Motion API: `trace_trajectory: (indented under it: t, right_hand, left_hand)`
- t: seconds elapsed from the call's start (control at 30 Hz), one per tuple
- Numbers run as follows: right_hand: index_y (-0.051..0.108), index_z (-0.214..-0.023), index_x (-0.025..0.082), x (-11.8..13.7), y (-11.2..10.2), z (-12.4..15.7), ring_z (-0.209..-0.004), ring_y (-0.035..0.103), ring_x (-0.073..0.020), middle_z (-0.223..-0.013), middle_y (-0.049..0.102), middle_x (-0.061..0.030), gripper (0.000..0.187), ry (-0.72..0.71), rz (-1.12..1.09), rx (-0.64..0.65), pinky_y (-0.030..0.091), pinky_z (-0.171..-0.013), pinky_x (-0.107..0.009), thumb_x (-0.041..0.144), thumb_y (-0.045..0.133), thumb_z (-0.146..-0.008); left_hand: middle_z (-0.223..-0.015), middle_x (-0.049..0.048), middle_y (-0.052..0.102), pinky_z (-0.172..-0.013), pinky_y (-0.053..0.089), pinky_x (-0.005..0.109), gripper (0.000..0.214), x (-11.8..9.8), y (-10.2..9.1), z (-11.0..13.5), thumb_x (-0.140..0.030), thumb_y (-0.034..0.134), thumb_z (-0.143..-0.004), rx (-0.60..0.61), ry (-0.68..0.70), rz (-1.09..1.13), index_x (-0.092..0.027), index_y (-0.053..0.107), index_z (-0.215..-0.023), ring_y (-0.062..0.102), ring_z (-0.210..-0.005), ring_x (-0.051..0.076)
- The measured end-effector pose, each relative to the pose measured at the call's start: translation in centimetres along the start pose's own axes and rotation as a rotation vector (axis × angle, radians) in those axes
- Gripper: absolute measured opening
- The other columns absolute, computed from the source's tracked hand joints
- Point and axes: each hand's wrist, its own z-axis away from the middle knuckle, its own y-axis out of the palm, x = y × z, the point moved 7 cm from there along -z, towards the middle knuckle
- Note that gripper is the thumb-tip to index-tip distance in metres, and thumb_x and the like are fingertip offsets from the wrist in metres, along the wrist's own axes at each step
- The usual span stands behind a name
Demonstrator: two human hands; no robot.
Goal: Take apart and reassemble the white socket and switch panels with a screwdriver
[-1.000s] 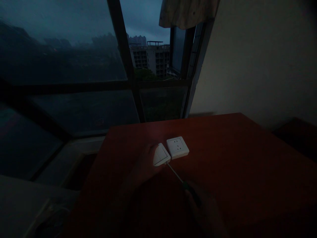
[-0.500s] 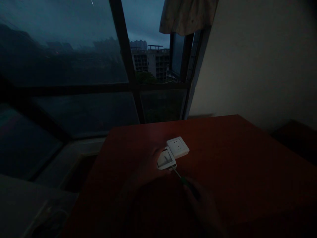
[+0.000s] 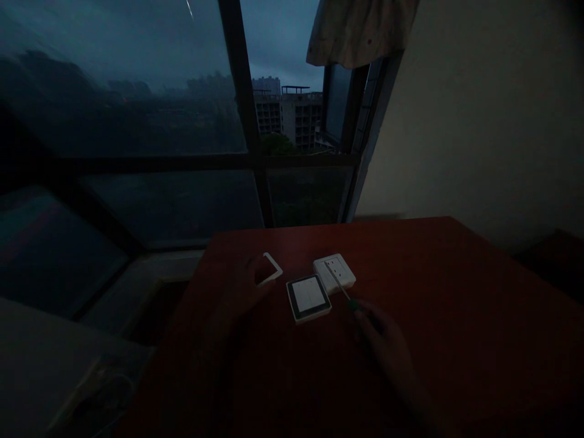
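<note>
Dim red table (image 3: pixel 438 280), left hand (image 3: pixel 239 289) gripping white frame (image 3: pixel 274 263), right hand (image 3: pixel 383 334) grasping screwdriver (image 3: pixel 339 283) — tip seemingly over socket (image 3: pixel 343 267), switch (image 3: pixel 308 295) beside

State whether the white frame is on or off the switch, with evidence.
Off: the left hand holds the white frame apart from the switch, whose dark border shows.

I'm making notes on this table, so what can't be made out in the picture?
In the head view:
White frame: partly hidden by the left hand.
Screwdriver: much of its handle is covered by the right hand.
Screwdriver tip: too small and dim to tell whether it touches the socket.
Curtain: top cut off by the upper edge.
Building: too small and dim for detail.
</note>
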Motion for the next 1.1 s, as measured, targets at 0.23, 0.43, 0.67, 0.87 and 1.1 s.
trace_trajectory:
  t: [0.23,0.43,0.67,0.87,1.1]
  right_hand:
    - [0.063,-0.113,0.016,-0.9,0.8,-0.8,-0.079,0.065,-0.0211,-0.093,0.071,-0.0089,0.047,-0.059,0.078,0.031,0.051,-0.07,-0.031,0.052,0.052,-0.084]
    - [0.063,-0.114,0.017,-1.3,0.6,-0.7,-0.088,0.066,-0.0232,-0.103,0.07,-0.0097,0.046,-0.055,0.103,0.013,0.052,-0.076,-0.033,0.052,0.052,-0.085]
    - [0.064,-0.112,0.019,-0.4,0.6,-0.8,-0.089,0.066,-0.023,-0.102,0.071,-0.0088,0.042,-0.096,0.138,0.035,0.051,-0.079,-0.033,0.05,0.051,-0.086]
    - [0.063,-0.114,0.018,-1.0,0.6,-0.9,-0.093,0.065,-0.0235,-0.108,0.069,-0.01,0.044,-0.08,0.156,0.027,0.05,-0.082,-0.035,0.05,0.05,-0.086]
    - [0.065,-0.112,0.019,-0.6,0.6,-0.7,-0.093,0.066,-0.0244,-0.107,0.07,-0.0103,0.043,-0.099,0.149,0.014,0.051,-0.082,-0.037,0.05,0.052,-0.085]
  left_hand:
    - [-0.139,0.0102,0.046,-0.109,0.031,0.044,0.061,-2.6,2.5,0.4,-0.041,0.063,-0.081,0.101,0.164,-0.011,-0.021,0.043,-0.135,0.041,-0.128,0.028]
    - [-0.133,0.0104,0.05,-0.103,0.036,0.046,0.059,-0.4,1.4,0.1,-0.041,0.061,-0.081,0.055,0.057,-0.056,-0.022,0.043,-0.134,0.045,-0.124,0.03]
    - [-0.135,0.0117,0.048,-0.104,0.035,0.046,0.062,-0.2,1.9,0.2,-0.043,0.062,-0.08,0.098,0.064,-0.072,-0.021,0.043,-0.134,0.043,-0.126,0.031]
    - [-0.136,0.0107,0.047,-0.104,0.035,0.046,0.062,-0.2,1.8,0.2,-0.042,0.063,-0.079,0.091,0.072,-0.071,-0.023,0.043,-0.134,0.044,-0.126,0.031]
    - [-0.138,0.0112,0.047,-0.107,0.031,0.048,0.064,-0.8,2.5,0.6,-0.044,0.061,-0.081,0.132,0.14,-0.095,-0.022,0.04,-0.137,0.04,-0.129,0.032]
